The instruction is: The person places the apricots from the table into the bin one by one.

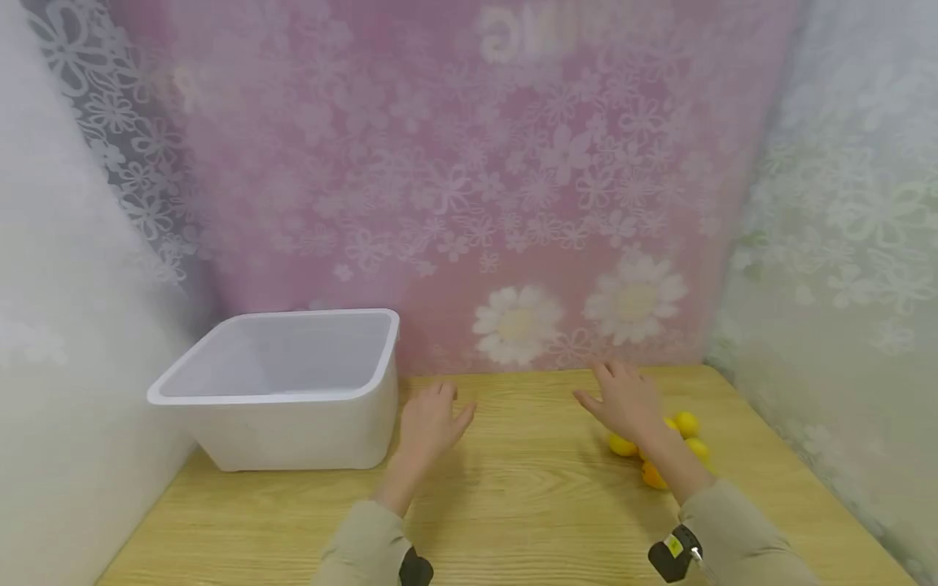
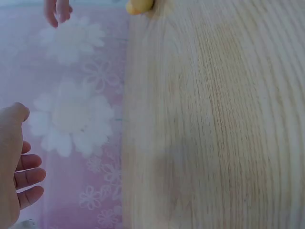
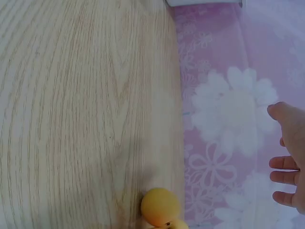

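Observation:
My left hand hovers over the wooden table with its fingers loosely extended and the thumb spread, holding nothing. It is nearest to a white plastic bin, just to the bin's right. On the other side, my right hand is held above the table, relaxed and holding nothing. Partly hidden beneath that hand and forearm lies a cluster of several yellow fruits, with a more orange fruit at its near side. One round yellow-orange fruit shows at the bottom of the right wrist view.
The light wooden table runs back to a pink flowered backdrop. Pale patterned side walls close in the left and right. The bin stands at the back left, its top uncovered. Dark devices are strapped to both sleeves.

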